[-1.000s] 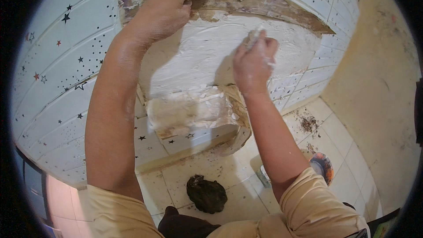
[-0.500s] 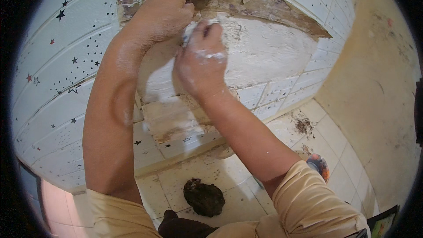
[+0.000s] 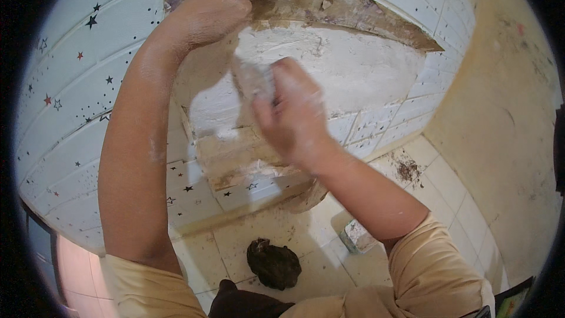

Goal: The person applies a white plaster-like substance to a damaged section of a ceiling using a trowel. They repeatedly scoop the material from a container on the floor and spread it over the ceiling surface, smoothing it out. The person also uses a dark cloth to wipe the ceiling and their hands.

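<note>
My left hand (image 3: pixel 218 9) is at the upper left with its forefinger stretched over a rough brown strip (image 3: pixel 347 6) of bare wall. Its thumb is bent and its other fingers are partly hidden. Lower and to the right, my right hand (image 3: pixel 294 115) is closed round a whitish-grey, plaster-smeared piece (image 3: pixel 259 80), too blurred for its kind to be told. That hand is held in front of a patch of white plaster (image 3: pixel 365 65) below the strip. White smears show on both hands.
Pale tiles with stars (image 3: pixel 91 20) surround the patch. On the floor (image 3: pixel 326 271) are a dark crumpled lump (image 3: pixel 273 264), a small tub of white stuff (image 3: pixel 358 237) and scattered brown debris (image 3: pixel 407 169). A stained cream wall (image 3: pixel 500 100) rises at the right.
My right hand has moved down and slightly right, away from the strip, still holding the whitish-grey piece. My left hand stays by the strip. The tub has come out from behind my right arm.
</note>
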A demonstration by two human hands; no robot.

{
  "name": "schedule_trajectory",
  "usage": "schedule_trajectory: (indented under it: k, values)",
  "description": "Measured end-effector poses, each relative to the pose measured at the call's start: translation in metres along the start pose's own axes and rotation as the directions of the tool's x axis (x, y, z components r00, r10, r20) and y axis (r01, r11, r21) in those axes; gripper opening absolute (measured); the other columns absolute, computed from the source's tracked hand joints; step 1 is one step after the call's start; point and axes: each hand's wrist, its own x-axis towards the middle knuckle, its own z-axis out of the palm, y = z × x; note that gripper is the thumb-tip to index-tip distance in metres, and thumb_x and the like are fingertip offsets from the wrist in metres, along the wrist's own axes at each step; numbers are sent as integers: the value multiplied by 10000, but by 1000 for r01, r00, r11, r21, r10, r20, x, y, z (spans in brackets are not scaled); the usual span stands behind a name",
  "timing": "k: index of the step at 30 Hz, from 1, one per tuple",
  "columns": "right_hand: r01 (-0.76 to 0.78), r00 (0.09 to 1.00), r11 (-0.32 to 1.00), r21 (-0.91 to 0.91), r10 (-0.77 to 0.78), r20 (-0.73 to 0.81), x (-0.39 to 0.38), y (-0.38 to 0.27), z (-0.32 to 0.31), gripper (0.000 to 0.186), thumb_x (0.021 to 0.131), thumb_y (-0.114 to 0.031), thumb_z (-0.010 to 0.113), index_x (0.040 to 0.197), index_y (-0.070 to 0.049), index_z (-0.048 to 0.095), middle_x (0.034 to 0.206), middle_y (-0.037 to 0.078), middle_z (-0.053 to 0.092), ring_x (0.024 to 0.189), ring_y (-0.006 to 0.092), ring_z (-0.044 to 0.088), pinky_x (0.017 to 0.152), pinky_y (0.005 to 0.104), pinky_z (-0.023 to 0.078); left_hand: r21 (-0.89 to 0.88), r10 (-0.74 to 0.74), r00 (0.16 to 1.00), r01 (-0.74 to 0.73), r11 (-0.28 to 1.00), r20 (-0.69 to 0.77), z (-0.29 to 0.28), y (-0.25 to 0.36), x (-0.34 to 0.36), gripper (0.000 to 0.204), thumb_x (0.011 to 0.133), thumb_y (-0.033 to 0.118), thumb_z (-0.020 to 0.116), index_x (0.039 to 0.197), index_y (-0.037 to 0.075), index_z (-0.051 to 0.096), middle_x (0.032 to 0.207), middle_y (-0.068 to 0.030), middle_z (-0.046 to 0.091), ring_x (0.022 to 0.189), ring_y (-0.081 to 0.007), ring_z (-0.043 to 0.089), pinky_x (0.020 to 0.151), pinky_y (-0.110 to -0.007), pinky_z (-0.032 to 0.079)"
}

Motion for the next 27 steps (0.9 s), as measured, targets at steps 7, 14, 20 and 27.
schedule_trajectory:
  k: [7, 14, 20, 27]
  values:
    - [-574, 819, 726, 379, 516, 252, 19, 96, -11, 119, 816, -91, 653, 868, 15, 646, 707, 51, 634, 605, 112, 558, 555, 261, 451, 79, -50, 996, 55, 995, -70, 1, 10, -4, 543, 711, 2, 401, 1213, 87, 590, 1164, -87, 608, 1073, -188, 544, 992, -296, 372]
    - [-637, 730, 635, 437, 679, 77, 17, 164, -33, 93, 790, -66, 674, 816, 9, 627, 712, 54, 622, 575, 121, 551, 512, 268, 450, 48, -164, 983, 168, 985, -83, 6, 27, -7, 523, 721, 23, 440, 1216, 96, 591, 1119, -27, 613, 740, -92, 531, 646, -228, 466]
    - [-722, 609, 527, 449, 792, 49, -6, 223, -58, 140, 784, -79, 686, 793, 20, 587, 707, 70, 606, 560, 138, 555, 475, 288, 459, 16, -238, 964, 241, 970, -117, 11, 15, -8, 470, 746, 19, 486, 1198, 84, 597, 1054, -36, 621, 762, -103, 540, 675, -243, 472]
    - [-688, 642, 611, 390, 764, -63, -15, 251, -133, 117, 773, -85, 677, 825, 10, 632, 710, 60, 625, 563, 142, 575, 477, 281, 469, 115, -148, 977, 166, 979, -156, 14, 14, -8, 452, 764, 27, 510, 1204, 89, 592, 1112, -77, 613, 991, -172, 564, 914, -297, 427]
